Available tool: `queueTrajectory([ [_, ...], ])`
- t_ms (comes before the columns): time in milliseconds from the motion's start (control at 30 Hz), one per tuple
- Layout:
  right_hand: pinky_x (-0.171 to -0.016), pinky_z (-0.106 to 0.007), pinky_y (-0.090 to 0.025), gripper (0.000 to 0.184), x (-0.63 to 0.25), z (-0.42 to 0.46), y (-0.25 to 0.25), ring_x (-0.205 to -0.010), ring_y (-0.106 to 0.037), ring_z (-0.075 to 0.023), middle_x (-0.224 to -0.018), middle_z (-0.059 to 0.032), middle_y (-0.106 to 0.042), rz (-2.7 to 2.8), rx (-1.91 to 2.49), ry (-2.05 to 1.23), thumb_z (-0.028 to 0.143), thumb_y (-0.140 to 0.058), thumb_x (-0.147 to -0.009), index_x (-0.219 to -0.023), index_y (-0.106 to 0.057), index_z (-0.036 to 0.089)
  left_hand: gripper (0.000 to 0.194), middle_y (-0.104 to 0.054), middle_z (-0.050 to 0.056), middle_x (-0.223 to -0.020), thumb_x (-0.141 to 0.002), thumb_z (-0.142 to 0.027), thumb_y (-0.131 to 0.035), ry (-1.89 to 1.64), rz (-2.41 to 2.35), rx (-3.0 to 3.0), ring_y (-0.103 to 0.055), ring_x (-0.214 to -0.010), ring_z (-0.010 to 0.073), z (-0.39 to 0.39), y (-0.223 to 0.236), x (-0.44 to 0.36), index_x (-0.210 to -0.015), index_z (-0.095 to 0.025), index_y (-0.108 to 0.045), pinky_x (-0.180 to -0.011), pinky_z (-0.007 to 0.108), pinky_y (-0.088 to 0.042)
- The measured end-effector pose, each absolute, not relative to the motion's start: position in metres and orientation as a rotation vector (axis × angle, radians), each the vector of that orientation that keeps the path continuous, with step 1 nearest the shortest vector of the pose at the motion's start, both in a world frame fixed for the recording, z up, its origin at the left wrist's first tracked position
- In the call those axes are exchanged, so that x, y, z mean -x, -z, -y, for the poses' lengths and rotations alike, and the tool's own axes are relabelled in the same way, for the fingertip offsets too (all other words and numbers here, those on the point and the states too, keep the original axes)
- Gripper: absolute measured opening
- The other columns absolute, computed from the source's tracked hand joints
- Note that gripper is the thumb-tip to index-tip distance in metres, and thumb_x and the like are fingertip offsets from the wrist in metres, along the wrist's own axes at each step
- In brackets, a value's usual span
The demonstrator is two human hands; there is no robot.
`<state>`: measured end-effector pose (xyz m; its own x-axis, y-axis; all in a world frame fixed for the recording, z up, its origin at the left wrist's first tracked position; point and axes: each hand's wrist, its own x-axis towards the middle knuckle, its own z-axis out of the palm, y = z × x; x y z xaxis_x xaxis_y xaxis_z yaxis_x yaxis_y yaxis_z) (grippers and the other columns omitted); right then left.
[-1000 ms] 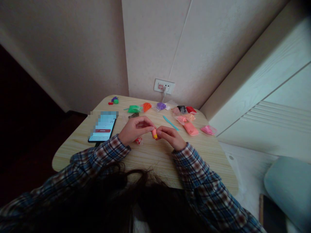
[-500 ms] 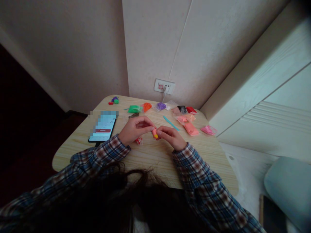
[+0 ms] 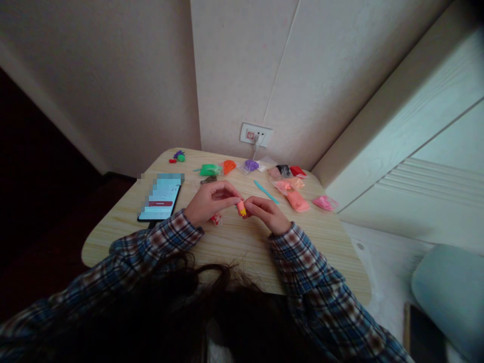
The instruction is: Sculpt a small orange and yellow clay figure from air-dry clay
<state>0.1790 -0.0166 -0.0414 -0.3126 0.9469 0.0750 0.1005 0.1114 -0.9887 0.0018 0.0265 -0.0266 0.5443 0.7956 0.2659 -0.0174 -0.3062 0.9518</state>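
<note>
Between my two hands, above the table, is a small piece of modelling clay (image 3: 241, 207), pink-orange with a yellow end. My left hand (image 3: 212, 201) pinches its upper part between thumb and fingers. On the yellow end press the fingertips of my right hand (image 3: 267, 214), thumb and index finger together. Below my left hand lies a small red and clear packet (image 3: 216, 219), partly covered. A blue modelling tool (image 3: 266, 192) lies just beyond my right hand. The far sides of the clay are hidden by my fingers.
A phone (image 3: 161, 197) lies on the left of the wooden table (image 3: 234, 257). Along the back are a green clay bag (image 3: 210, 170), an orange one (image 3: 229, 167), a purple one (image 3: 251, 165) and several more at right. Small clay pieces (image 3: 180, 158) sit at the back left corner.
The clay piece has turned slightly between my fingers, and its yellow end shows a little differently. Both hands have stayed in almost the same place.
</note>
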Motion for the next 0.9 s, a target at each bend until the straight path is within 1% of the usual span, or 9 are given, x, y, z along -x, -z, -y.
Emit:
queueTrajectory([
  [200,-0.067,-0.028,-0.044,0.044,-0.1792,0.016,0.0418,-0.064,-0.052,-0.0113,-0.067,0.0002,-0.057,1.603,1.046,-1.284,0.06,-0.06,-0.068,-0.07,-0.059,0.016,0.017,-0.063,0.002,-0.074,-0.069,-0.026,-0.067,-0.945,-0.639,-1.696,-0.06,-0.072,0.0125,-0.0263,0.0262,-0.0022,-0.074,-0.012,-0.061,-0.073,0.027,-0.05],
  [333,-0.067,-0.028,-0.045,0.043,-0.179,0.0161,0.0414,-0.066,-0.053,-0.0112,-0.069,0.0001,-0.058,1.57,1.026,-1.33,0.06,-0.06,-0.069,-0.073,-0.061,0.017,0.016,-0.063,0.001,-0.073,-0.068,-0.025,-0.067,-0.943,-0.645,-1.684,-0.06,-0.071,0.0119,-0.0271,0.0262,-0.0017,-0.073,-0.012,-0.061,-0.073,0.027,-0.05],
  [533,-0.067,-0.025,-0.044,0.039,-0.1759,0.0164,0.044,-0.067,-0.054,-0.0091,-0.073,0.0021,-0.06,1.466,1.01,-1.447,0.047,-0.075,-0.057,-0.077,-0.062,0.017,0.017,-0.063,0.002,-0.075,-0.068,-0.027,-0.068,-0.965,-0.67,-1.686,-0.06,-0.074,0.0133,-0.0272,0.0267,-0.0014,-0.073,-0.012,-0.061,-0.075,0.028,-0.049],
  [667,-0.064,-0.024,-0.043,0.037,-0.1762,0.0162,0.046,-0.066,-0.053,-0.0086,-0.071,0.0029,-0.059,1.413,1.046,-1.439,0.044,-0.077,-0.055,-0.076,-0.061,0.018,0.018,-0.062,0.002,-0.075,-0.065,-0.027,-0.069,-1.033,-0.715,-1.644,-0.059,-0.074,0.0133,-0.0253,0.0245,-0.0026,-0.072,-0.012,-0.061,-0.074,0.027,-0.048],
  [767,-0.062,-0.025,-0.042,0.036,-0.1773,0.0165,0.0445,-0.064,-0.051,-0.0084,-0.07,0.0031,-0.058,1.389,1.037,-1.379,0.043,-0.076,-0.056,-0.076,-0.06,0.018,0.018,-0.061,0.001,-0.07,-0.069,-0.029,-0.067,-1.031,-0.73,-1.638,-0.058,-0.069,0.0123,-0.0232,0.0212,-0.0027,-0.07,-0.012,-0.06,-0.07,0.025,-0.048],
  [900,-0.061,-0.025,-0.042,0.037,-0.1772,0.0174,0.0417,-0.063,-0.05,-0.0085,-0.069,0.0033,-0.056,1.372,0.999,-1.303,0.045,-0.075,-0.057,-0.077,-0.058,0.018,0.021,-0.057,0.0,-0.063,-0.075,-0.03,-0.059,-1.014,-0.725,-1.695,-0.055,-0.064,0.011,-0.0207,0.0177,-0.0024,-0.064,-0.013,-0.056,-0.066,0.024,-0.046],
])
